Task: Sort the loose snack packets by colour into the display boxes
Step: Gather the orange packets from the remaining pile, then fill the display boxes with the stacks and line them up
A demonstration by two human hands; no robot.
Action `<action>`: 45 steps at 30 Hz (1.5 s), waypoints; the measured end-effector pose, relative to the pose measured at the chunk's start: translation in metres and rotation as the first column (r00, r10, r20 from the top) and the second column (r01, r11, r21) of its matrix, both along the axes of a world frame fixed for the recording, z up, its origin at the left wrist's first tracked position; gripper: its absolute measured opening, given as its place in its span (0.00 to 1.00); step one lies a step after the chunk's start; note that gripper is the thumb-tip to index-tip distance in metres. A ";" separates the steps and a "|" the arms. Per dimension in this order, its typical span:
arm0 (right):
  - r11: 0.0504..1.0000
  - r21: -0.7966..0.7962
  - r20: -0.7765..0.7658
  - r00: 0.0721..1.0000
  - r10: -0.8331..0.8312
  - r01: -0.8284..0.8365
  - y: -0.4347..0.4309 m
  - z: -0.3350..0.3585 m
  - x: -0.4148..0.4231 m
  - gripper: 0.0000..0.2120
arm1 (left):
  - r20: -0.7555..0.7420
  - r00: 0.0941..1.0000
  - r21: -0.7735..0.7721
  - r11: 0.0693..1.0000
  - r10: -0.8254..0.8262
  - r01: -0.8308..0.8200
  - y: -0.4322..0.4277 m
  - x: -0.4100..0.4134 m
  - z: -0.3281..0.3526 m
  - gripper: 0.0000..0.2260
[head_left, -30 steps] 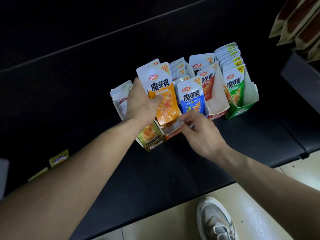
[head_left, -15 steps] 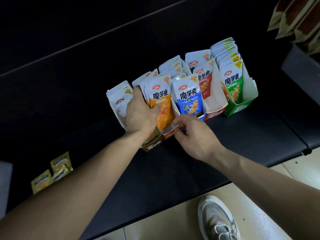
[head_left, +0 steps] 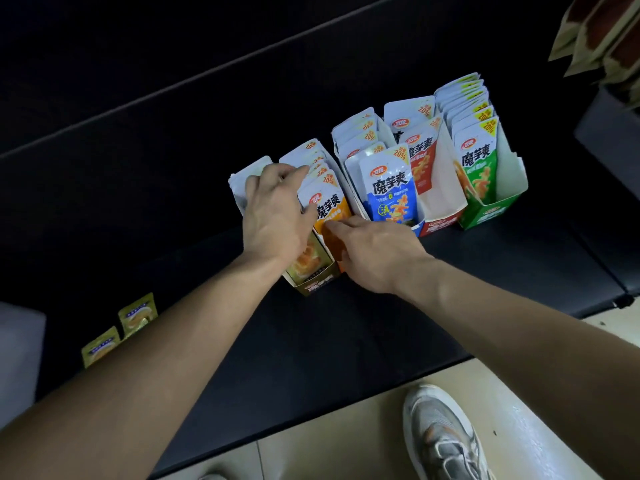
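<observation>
Five display boxes stand in a row on a dark bench [head_left: 311, 341]: gold box [head_left: 317, 285], orange box [head_left: 333, 242], blue box [head_left: 417, 228], red box [head_left: 440, 225] and green box [head_left: 485, 214], each with upright packets. My left hand [head_left: 273, 213] grips the stack of orange packets [head_left: 332, 206] from above, down in the orange box, with its fingers behind the stack. My right hand [head_left: 374, 251] holds the front of the orange box. Two loose gold packets [head_left: 136, 315] lie on the bench at the far left.
Brown-and-cream bags [head_left: 602, 32] hang at the top right above a grey box [head_left: 609, 133]. A white object [head_left: 17, 351] sits at the left edge. The bench's front edge drops to a tiled floor, where my shoe [head_left: 440, 434] stands.
My left hand has pushed the orange packets down into the orange box, where they sit lower and upright. My right hand stayed at the box front. The view shifted, showing the loose gold packets.
</observation>
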State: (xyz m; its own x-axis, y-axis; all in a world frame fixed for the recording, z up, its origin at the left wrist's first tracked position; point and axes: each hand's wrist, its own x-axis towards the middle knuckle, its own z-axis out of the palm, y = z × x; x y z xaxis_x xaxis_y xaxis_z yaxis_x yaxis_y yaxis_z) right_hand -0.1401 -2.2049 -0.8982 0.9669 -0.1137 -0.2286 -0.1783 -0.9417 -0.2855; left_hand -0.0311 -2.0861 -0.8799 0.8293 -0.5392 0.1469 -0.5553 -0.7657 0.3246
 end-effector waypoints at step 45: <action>0.990 -0.030 -0.093 0.986 0.136 -0.140 0.263 -0.053 0.046 0.45 | -0.128 0.972 0.148 0.973 0.198 -0.178 0.376 -0.032 -0.081 0.25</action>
